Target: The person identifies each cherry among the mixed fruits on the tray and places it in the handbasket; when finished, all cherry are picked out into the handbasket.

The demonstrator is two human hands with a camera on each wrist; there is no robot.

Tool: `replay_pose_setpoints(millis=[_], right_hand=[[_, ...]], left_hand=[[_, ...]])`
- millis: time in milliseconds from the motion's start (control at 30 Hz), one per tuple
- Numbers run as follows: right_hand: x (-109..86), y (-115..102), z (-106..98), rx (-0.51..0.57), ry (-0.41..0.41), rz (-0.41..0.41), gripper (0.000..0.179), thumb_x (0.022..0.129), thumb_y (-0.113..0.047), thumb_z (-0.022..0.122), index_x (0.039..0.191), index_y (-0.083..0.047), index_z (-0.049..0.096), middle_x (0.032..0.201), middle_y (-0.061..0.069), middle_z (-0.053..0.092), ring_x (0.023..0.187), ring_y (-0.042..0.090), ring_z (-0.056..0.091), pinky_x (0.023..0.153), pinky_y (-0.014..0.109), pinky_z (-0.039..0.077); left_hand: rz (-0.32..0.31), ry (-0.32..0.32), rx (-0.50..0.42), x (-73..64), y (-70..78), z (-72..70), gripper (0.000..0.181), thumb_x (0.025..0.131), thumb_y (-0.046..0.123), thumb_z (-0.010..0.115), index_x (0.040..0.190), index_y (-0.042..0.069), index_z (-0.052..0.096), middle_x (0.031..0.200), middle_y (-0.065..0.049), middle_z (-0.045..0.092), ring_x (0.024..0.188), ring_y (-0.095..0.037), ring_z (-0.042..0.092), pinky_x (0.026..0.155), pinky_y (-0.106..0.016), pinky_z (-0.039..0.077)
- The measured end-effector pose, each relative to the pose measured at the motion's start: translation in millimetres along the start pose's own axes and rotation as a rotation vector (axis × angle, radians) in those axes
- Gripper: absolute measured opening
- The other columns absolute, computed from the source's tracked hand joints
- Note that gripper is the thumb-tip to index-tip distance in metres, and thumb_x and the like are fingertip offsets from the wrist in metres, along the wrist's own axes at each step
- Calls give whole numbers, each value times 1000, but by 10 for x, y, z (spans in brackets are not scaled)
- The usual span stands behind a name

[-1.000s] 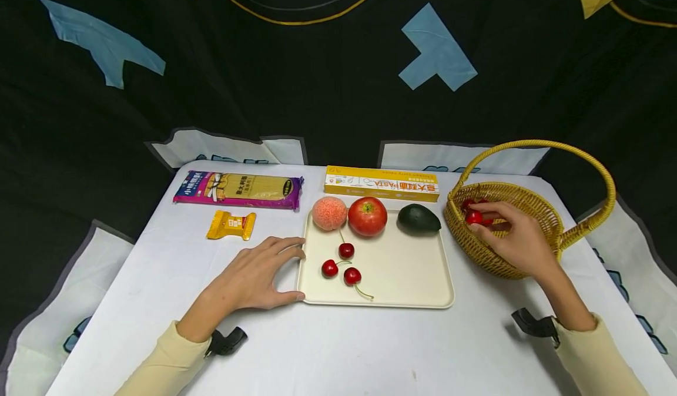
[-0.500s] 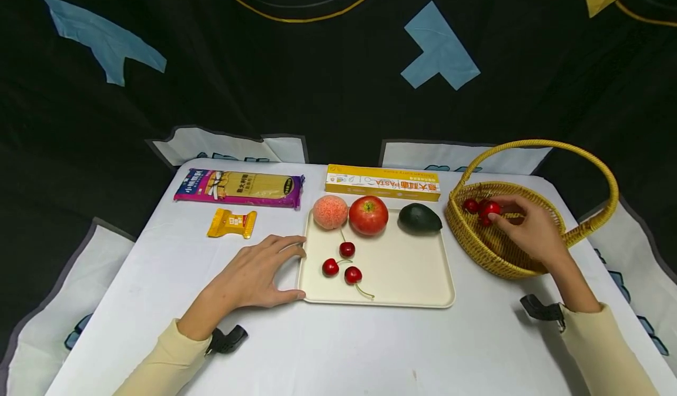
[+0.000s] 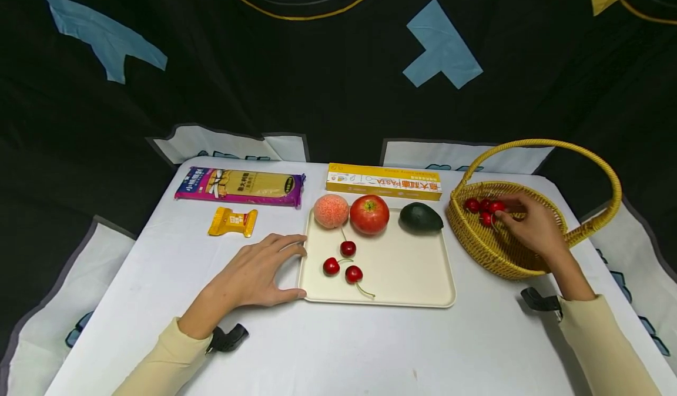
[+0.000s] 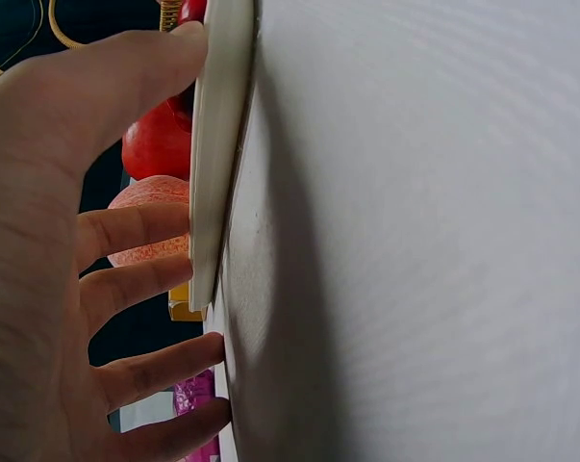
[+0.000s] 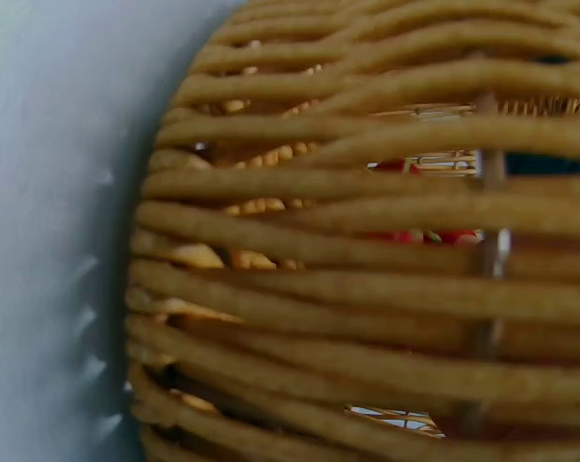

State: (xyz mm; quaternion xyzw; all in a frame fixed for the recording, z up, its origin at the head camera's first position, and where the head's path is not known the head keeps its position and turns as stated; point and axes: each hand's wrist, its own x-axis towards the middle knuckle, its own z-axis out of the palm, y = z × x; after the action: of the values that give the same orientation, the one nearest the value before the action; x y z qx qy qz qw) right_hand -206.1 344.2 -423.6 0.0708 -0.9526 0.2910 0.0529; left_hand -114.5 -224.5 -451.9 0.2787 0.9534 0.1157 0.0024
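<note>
My left hand [image 3: 251,272] lies at the left edge of a cream tray [image 3: 407,278], thumb and fingers spread and touching its rim. In the left wrist view, the thumb [image 4: 107,82] rests against the tray's side wall [image 4: 217,144]. On the tray are three cherries with stems, one of them a front cherry [image 3: 354,274], plus a red apple [image 3: 369,214], a bumpy pink round fruit [image 3: 331,211] and an avocado [image 3: 420,218]. Inside the wicker basket [image 3: 476,249], my right hand [image 3: 531,225] pinches a cherry [image 3: 496,207] beside several others. Basket weave [image 5: 366,289] hides that hand in the right wrist view.
The basket's tall handle [image 3: 597,161] arches over my right hand. Behind the tray lies a yellow pasta box [image 3: 383,182]. To the left are a purple noodle packet [image 3: 240,187] and a small yellow wrapped snack [image 3: 233,222]. A black curtain hangs behind the white table.
My right hand has shifted right and deeper within the basket, taking a cherry along, and more cherries now show beside its fingertips. My left hand and the tray have stayed in place.
</note>
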Motion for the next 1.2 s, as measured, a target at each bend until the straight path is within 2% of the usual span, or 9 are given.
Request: replay_pose_setpoints(millis=[67,133,200,300,400,667,833,967,1200], right_hand=[[14,20,3,-5,-4,-6,39,106,-15,70,139,4,61,132,31,67,118,52,67,85,21,53],[28,30,3,-13,-10,-6,39,105,-16,71,138,4,61,131,31,68,117,51,68,79,10,42],[38,29,2,-15,-19,-3,40,105,-15,71,138,5,61,130,31,68,116,50,68,82,15,47],[49,26,1,-20,-36,13,40,106,-16,69,139,6,60,131,32,67,118,51,67,90,41,57],[63,36,-3,-24,-56,29,41,107,-17,68,140,5,59,133,32,66,119,51,65,94,61,54],[70,83,-4,-7,-92,45,43,106,-12,66,144,6,55,135,34,62,119,52,64,97,66,53],[63,68,1,-23,-75,43,43,107,-14,66,143,7,56,135,34,63,119,52,64,97,66,52],[27,-28,-3,-32,-41,14,43,108,-18,66,142,6,57,134,32,65,118,50,65,97,67,52],[-63,-358,6,-47,51,-58,40,105,-16,70,140,3,63,128,29,68,114,48,66,95,66,54]], left_hand=[[-2,-2,-1,2,3,-5,72,83,76,76,138,30,67,164,8,50,139,-23,55,89,-53,59],[1,1,-1,3,4,-7,72,83,76,76,138,30,68,164,7,51,139,-24,55,89,-53,59],[5,4,-3,5,5,-10,72,83,76,77,137,29,68,163,6,51,139,-24,55,90,-53,60],[12,11,-5,5,7,-12,72,83,75,77,137,28,68,163,6,51,139,-25,56,90,-53,60],[10,15,-7,4,8,-13,72,83,75,77,137,29,68,163,6,52,138,-25,56,90,-53,60],[6,18,-7,-6,8,-9,72,82,75,78,137,29,68,163,6,52,137,-24,56,89,-52,60],[5,18,-7,-5,4,-6,72,83,75,77,137,29,68,163,6,51,138,-25,56,90,-53,59],[1,12,-1,-5,1,-3,73,83,76,76,138,29,68,163,6,51,138,-24,55,89,-53,59],[4,11,-6,-5,8,0,73,83,77,75,138,29,68,163,6,52,138,-25,56,88,-54,59]])
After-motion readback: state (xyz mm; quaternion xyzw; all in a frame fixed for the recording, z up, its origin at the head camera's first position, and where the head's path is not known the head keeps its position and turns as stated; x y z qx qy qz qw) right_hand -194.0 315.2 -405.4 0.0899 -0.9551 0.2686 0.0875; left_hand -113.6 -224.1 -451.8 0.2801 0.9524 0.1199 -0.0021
